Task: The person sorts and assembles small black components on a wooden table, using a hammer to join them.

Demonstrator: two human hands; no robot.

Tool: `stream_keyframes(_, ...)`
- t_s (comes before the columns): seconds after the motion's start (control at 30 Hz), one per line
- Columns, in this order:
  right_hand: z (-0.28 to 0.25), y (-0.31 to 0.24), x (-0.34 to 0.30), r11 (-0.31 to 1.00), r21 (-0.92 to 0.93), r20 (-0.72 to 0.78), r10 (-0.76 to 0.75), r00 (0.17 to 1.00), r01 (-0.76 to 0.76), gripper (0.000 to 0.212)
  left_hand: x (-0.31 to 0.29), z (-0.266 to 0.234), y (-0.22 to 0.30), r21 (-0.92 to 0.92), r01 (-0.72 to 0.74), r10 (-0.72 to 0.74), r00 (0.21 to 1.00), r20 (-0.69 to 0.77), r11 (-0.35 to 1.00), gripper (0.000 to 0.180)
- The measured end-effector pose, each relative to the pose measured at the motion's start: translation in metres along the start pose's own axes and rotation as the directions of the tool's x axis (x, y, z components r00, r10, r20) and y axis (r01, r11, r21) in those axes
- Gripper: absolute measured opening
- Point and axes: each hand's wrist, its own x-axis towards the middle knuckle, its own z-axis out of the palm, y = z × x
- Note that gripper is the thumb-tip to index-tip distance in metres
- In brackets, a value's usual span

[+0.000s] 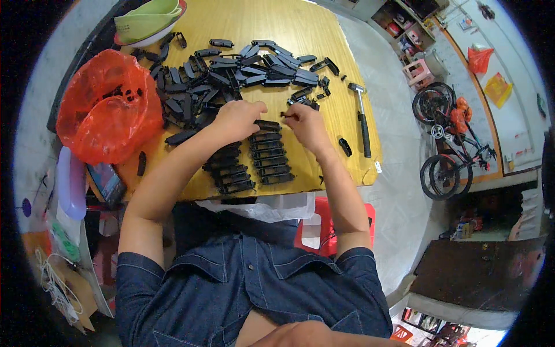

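Observation:
My right hand is closed in a pinch, with a small dark plastic piece at its fingertips. Across from it, my left hand has its index finger and thumb apart. Its thumb is by the end of a black plastic casing at the top of a neat column of similar casings. Beneath my left forearm and wrist lies a second column of casings, partly hidden. Beyond my hands spreads a loose heap of black casings.
A hammer and a single black part lie on the yellow table at right. A red plastic bag with small dark parts stands left, below stacked bowls. A phone-like device rests at the left edge.

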Motion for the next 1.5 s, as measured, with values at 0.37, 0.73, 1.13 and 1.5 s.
stream_keyframes(0.37, 0.016, -0.006, -0.006, 0.94, -0.14, 0.123, -0.295, 0.948, 0.311, 0.011, -0.001, 0.004, -0.003, -0.017, -0.016, 0.016, 1.0, 0.001, 1.0, 0.035)
stream_keyframes(0.73, 0.003, 0.014, 0.008, 0.998, -0.053, 0.097, -0.027, 0.995, 0.032, 0.013, -0.002, 0.008, -0.008, 0.007, -0.138, 0.138, 0.989, -0.044, 0.99, 0.024)
stream_keyframes(1.13, 0.003, 0.014, 0.034, 0.832, -0.546, -0.04, 0.09, 0.995, -0.097, 0.013, 0.08, 0.015, -0.007, 0.361, 0.059, 0.08, 0.93, -0.36, 0.931, 0.011)
stream_keyframes(1.5, -0.024, 0.041, -0.018, 0.922, -0.073, 0.089, 0.385, 0.919, -0.379, 0.019, 0.078, 0.024, -0.019, 0.43, -0.173, 0.339, 0.874, -0.348, 0.886, 0.012)
